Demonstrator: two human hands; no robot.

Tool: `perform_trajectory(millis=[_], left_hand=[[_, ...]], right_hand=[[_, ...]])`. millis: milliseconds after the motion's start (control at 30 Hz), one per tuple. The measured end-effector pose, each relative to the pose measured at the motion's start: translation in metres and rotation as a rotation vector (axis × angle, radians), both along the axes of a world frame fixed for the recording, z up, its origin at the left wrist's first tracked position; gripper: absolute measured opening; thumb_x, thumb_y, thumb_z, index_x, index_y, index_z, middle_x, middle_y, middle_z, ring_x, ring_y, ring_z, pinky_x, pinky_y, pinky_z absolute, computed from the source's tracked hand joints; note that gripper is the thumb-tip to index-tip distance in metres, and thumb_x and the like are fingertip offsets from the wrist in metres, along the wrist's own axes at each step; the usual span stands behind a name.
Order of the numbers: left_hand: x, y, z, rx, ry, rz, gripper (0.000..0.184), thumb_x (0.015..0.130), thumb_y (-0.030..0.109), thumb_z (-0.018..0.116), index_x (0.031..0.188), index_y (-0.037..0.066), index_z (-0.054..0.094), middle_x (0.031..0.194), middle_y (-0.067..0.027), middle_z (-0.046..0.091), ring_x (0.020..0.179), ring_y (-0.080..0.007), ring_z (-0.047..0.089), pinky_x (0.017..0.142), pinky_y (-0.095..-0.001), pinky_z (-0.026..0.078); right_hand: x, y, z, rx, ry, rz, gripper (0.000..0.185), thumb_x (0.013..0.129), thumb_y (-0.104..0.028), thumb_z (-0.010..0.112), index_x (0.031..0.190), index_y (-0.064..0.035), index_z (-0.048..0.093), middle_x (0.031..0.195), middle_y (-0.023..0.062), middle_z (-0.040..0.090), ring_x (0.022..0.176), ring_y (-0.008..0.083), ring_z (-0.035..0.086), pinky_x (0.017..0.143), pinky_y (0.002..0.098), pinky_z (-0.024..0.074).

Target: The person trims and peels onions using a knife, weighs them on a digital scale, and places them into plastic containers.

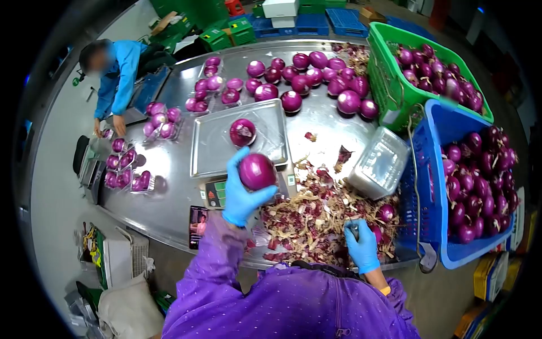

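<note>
The left hand (241, 196), in blue glove, has its fingers closed around one onion (257, 172), which is over the near side of the scale (217, 194), while a second onion (243, 133) sits in the metal tray (210, 152). The right hand (362, 244) is curled above the peels (305, 223), near the blue crate (429, 169); something small and dark shows at its fingers, but I cannot tell whether it is gripped.

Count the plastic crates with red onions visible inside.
2: a green plastic crate at the far right of the steel table, and a blue plastic crate nearer the camera, right of the person's right hand. Others may be hidden.
</note>
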State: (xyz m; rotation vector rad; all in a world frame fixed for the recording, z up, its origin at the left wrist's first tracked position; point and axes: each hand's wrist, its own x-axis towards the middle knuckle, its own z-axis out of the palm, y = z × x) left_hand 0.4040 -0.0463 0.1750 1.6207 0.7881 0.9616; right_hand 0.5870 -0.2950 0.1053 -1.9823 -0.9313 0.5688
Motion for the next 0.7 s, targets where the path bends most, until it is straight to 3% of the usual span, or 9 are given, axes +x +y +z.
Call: perform_trajectory(millis=[133, 167, 267, 300, 400, 433, 533, 567, 700], left_hand=[[-0.008, 0.094, 0.004, 0.163, 0.278, -0.289, 0.095, 0.056, 0.020, 0.089, 0.137, 0.009, 0.040, 0.133, -0.0108, 0.045, 0.119, -0.0215, 0.050, 0.101, -0.0325, 0.043], [-0.007, 0.118, 0.001, 0.248, 0.436, -0.366, 0.094, 0.057, 0.028, 0.088, 0.138, 0.016, 0.040, 0.137, -0.0120, 0.043, 0.128, -0.0259, 0.044, 0.109, -0.0429, 0.033], [0.007, 0.146, 0.010, 0.495, 0.850, -0.468, 0.093, 0.057, 0.037, 0.086, 0.137, 0.022, 0.042, 0.141, -0.0138, 0.041, 0.138, -0.0315, 0.031, 0.115, -0.0536, 0.013], [0.009, 0.159, -0.004, 0.481, 0.877, -0.520, 0.088, 0.060, 0.044, 0.083, 0.137, 0.027, 0.043, 0.143, -0.0138, 0.039, 0.144, -0.0335, 0.018, 0.114, -0.0572, -0.004], [0.010, 0.174, -0.019, 0.421, 0.904, -0.610, 0.084, 0.063, 0.045, 0.082, 0.136, 0.028, 0.045, 0.144, -0.0123, 0.039, 0.145, -0.0322, 0.015, 0.114, -0.0568, -0.005], [0.009, 0.174, -0.016, 0.472, 0.882, -0.591, 0.079, 0.069, 0.041, 0.080, 0.137, 0.023, 0.046, 0.142, -0.0125, 0.042, 0.141, -0.0326, 0.026, 0.116, -0.0528, 0.008], [0.003, 0.194, -0.042, -0.006, 0.197, -0.453, 0.074, 0.073, 0.034, 0.078, 0.137, 0.016, 0.047, 0.138, -0.0124, 0.047, 0.132, -0.0321, 0.040, 0.112, -0.0432, 0.026], [-0.002, 0.204, -0.043, 0.297, 0.333, -0.328, 0.072, 0.076, 0.029, 0.077, 0.137, 0.009, 0.045, 0.134, -0.0137, 0.050, 0.123, -0.0313, 0.049, 0.106, -0.0354, 0.037], [-0.018, 0.204, -0.052, 0.694, 0.704, -0.187, 0.077, 0.070, 0.030, 0.078, 0.136, 0.008, 0.045, 0.125, -0.0189, 0.055, 0.115, -0.0356, 0.053, 0.101, -0.0423, 0.040]], right_hand=[[-0.006, 0.006, -0.008, -0.019, 0.089, 0.029, 0.017, 0.086, -0.014, 0.065, 0.097, -0.0035, 0.057, 0.081, 0.0150, 0.064, 0.070, 0.0260, 0.064, 0.065, 0.0339, 0.0495], [-0.008, 0.008, -0.013, -0.020, 0.112, 0.034, 0.017, 0.086, -0.014, 0.065, 0.097, -0.0034, 0.057, 0.081, 0.0150, 0.064, 0.070, 0.0258, 0.063, 0.065, 0.0341, 0.0496], [-0.009, 0.013, -0.022, 0.006, 0.141, 0.034, 0.017, 0.087, -0.015, 0.064, 0.098, -0.0034, 0.057, 0.082, 0.0152, 0.065, 0.071, 0.0258, 0.064, 0.067, 0.0348, 0.0497], [-0.009, 0.015, -0.022, 0.016, 0.074, 0.036, 0.017, 0.087, -0.015, 0.064, 0.098, -0.0033, 0.058, 0.082, 0.0154, 0.065, 0.072, 0.0255, 0.064, 0.067, 0.0347, 0.0497], [-0.009, 0.019, -0.021, -0.040, 0.135, 0.011, 0.018, 0.087, -0.016, 0.065, 0.098, -0.0030, 0.057, 0.081, 0.0156, 0.065, 0.072, 0.0260, 0.064, 0.068, 0.0346, 0.0497], [-0.009, 0.020, -0.026, -0.015, 0.126, 0.009, 0.018, 0.087, -0.016, 0.065, 0.098, -0.0034, 0.058, 0.082, 0.0146, 0.066, 0.071, 0.0232, 0.063, 0.067, 0.0341, 0.0498], [-0.010, 0.029, -0.024, -0.064, 0.208, 0.009, 0.017, 0.088, -0.014, 0.065, 0.098, -0.0035, 0.057, 0.082, 0.0113, 0.066, 0.071, 0.0177, 0.061, 0.067, 0.0325, 0.0499], [-0.010, 0.033, -0.026, -0.059, 0.255, 0.014, 0.016, 0.088, -0.014, 0.064, 0.099, -0.0036, 0.058, 0.081, 0.0094, 0.065, 0.070, 0.0153, 0.060, 0.066, 0.0311, 0.0496], [-0.009, 0.071, -0.013, -0.014, 0.481, -0.002, 0.014, 0.090, -0.014, 0.064, 0.099, -0.0038, 0.058, 0.078, 0.0026, 0.061, 0.065, 0.0071, 0.054, 0.057, 0.0252, 0.0470]])
